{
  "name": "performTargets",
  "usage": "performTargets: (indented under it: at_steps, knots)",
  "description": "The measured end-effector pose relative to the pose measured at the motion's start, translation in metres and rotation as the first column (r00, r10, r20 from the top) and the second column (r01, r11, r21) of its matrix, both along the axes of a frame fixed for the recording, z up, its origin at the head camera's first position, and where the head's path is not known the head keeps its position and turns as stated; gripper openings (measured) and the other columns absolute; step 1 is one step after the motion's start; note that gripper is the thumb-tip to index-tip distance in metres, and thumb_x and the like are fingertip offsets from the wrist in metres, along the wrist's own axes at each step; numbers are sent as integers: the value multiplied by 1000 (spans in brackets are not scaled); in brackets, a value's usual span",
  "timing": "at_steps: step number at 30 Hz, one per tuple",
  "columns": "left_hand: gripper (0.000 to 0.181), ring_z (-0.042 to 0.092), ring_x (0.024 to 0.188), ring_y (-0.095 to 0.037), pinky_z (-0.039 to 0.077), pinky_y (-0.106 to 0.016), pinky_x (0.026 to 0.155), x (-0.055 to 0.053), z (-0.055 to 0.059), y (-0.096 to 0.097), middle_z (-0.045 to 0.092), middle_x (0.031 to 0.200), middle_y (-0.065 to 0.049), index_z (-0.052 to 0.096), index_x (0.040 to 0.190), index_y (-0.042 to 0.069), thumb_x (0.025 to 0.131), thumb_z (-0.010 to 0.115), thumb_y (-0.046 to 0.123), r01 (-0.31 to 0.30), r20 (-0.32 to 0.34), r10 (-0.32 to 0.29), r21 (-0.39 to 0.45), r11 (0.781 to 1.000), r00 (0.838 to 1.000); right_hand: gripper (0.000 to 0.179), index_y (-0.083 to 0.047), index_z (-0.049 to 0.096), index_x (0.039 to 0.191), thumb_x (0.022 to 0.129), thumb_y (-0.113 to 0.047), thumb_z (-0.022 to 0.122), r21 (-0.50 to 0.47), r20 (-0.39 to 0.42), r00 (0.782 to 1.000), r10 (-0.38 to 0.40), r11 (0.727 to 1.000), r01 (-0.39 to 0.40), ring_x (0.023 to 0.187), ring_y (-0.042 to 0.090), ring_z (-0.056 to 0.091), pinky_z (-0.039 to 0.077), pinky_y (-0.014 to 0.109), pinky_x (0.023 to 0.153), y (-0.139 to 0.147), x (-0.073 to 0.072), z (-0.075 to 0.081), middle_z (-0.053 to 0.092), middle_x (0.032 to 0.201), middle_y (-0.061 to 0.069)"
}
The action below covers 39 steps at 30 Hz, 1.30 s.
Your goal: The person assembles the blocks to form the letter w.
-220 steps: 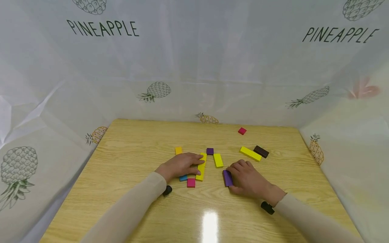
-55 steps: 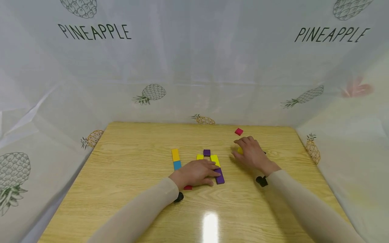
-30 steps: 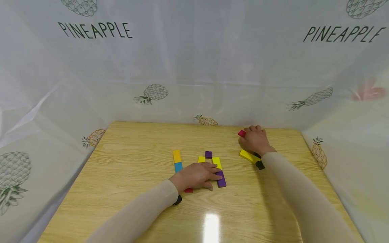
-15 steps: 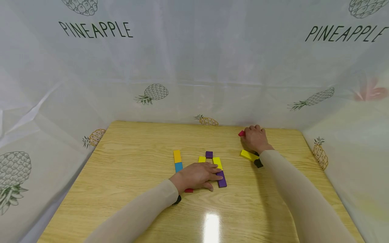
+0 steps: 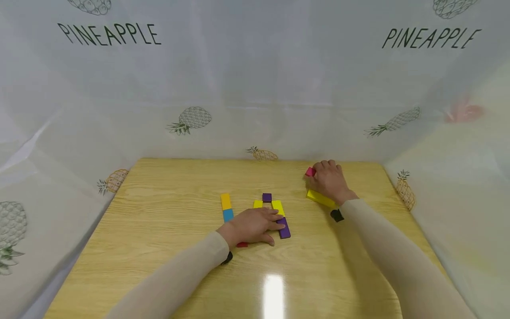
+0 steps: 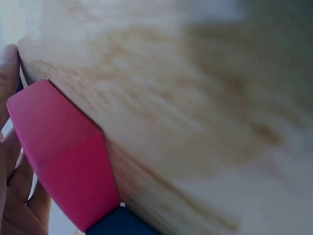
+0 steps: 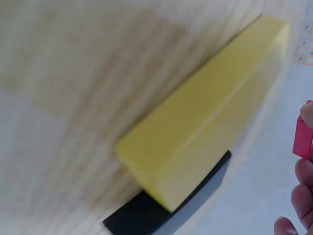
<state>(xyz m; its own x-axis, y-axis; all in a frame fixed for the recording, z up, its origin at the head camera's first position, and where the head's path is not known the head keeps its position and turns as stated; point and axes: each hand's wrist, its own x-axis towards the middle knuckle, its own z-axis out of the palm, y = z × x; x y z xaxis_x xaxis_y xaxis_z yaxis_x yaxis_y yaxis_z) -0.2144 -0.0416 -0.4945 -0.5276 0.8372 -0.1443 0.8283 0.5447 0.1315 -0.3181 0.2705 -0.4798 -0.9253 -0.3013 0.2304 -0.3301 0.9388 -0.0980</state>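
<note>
In the head view my left hand (image 5: 253,226) lies with its fingers spread over a group of flat blocks. Its fingertips touch a short yellow block (image 5: 277,208) and a purple block (image 5: 284,228), which stand end to end. The hand covers most of another yellow block (image 5: 258,204). At the back right my right hand (image 5: 330,179) pinches a small pink block (image 5: 310,172), seen between thumb and finger in the right wrist view too. Under that hand lies a long yellow block (image 5: 320,198), beside a black block (image 7: 171,210).
Left of the left hand, an orange block (image 5: 226,201) and a blue block (image 5: 228,215) form a line. A pink block (image 6: 73,147) sits near the left wrist. A small purple block (image 5: 267,197) stands above the group. A printed curtain (image 5: 239,88) hangs behind the table.
The purple block, earlier in my right hand, now stands against the short yellow block. My left hand shifted right onto them. My right hand went to the back and took hold of the small pink block.
</note>
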Motion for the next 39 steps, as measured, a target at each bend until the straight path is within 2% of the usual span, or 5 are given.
performTargets:
  at_steps: [6,11,17,30,39]
  knots:
    - [64,32,159,-19,33,-40,128,-4,-2,-5,40,169,6,48,160,32,102,60,58,-15,16,15,9,1000,1000,31,1,67,110,96,-24,78,40,-160,982,101,995,-96,97,43,56,49,55,81,-4,27,6,69,106,21]
    - [64,34,159,-20,36,-42,127,-5,-2,-10,41,168,5,49,159,30,102,60,58,-22,16,22,18,1000,1000,29,-1,67,108,96,-24,79,43,-188,968,167,986,-162,98,41,57,48,53,81,-9,54,8,69,106,18]
    - [65,36,158,-22,39,-45,125,-9,4,-14,44,166,3,51,158,28,101,62,57,-19,10,19,28,999,1000,28,-1,67,105,92,-21,81,33,-222,947,232,973,-230,97,39,59,49,53,80,-15,76,10,68,104,16]
    - [64,34,158,-24,36,-45,127,-3,0,-8,43,167,0,51,159,26,103,59,58,12,32,-13,56,998,999,33,-4,70,106,89,-27,87,57,-154,952,263,965,-257,99,34,59,51,49,84,-15,133,-6,70,104,11]
    - [64,33,159,-23,33,-43,128,-1,0,-3,42,168,2,51,159,27,103,60,56,19,22,-20,43,999,1000,26,-6,72,108,93,-24,81,10,-80,950,303,953,-303,103,30,59,51,47,89,-15,156,-12,71,106,7]
